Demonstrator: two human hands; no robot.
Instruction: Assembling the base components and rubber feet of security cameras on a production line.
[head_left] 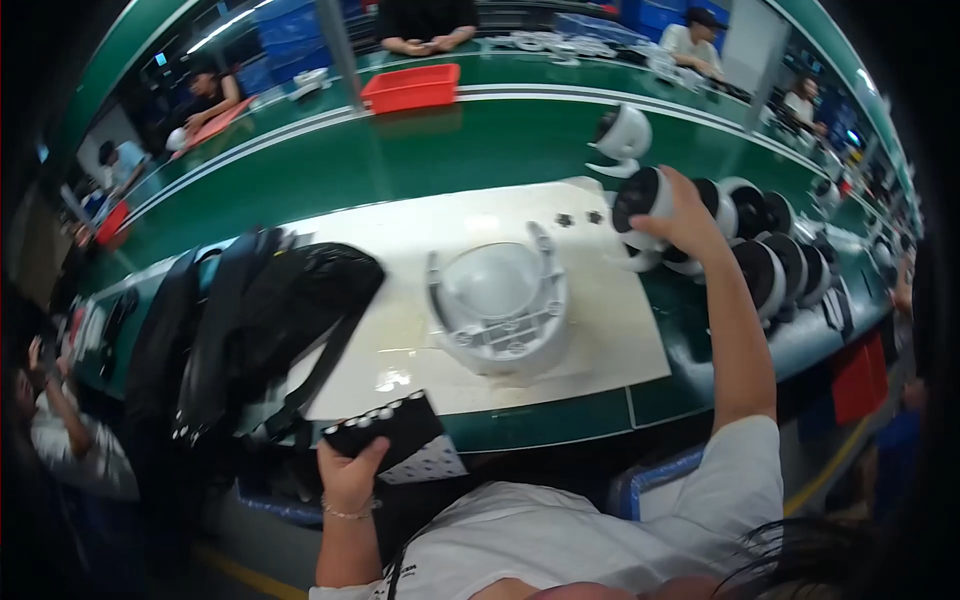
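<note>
Left hand point(350, 475): at the near edge of the surface point(500, 140), left of the person's middle. Fingers closed on a black card point(395, 428), thumb lying across its face; the far fingers are hidden beneath. A row of white dots runs along the card's far edge; a patterned white part shows at its near right side.

Right hand point(688, 222): arm stretched out to the far right. Fingers bent round a black-and-white dome point(638, 195), thumb on its near side, opened only as wide as the dome. Dome sits just beyond the right edge of a pale mat point(400, 235); cannot tell whether it is lifted clear of the surface.

Middle of mat: a white plastic shell point(495, 285) with a rounded hollow, two upright arms and a ribbed near side. Neither hand touches it. Two small black pieces point(565, 220) lie at the mat's far right, near the held dome.

Right of the right hand: a cluster of similar domes point(765, 275), crowded together. Farther off, beyond the held dome, a white cover point(628, 130) stands apart.

Left: black bags point(310, 290) heaped partly over the mat. Far side: a red tray point(412, 88), with a co-worker point(428, 25) behind it.
</note>
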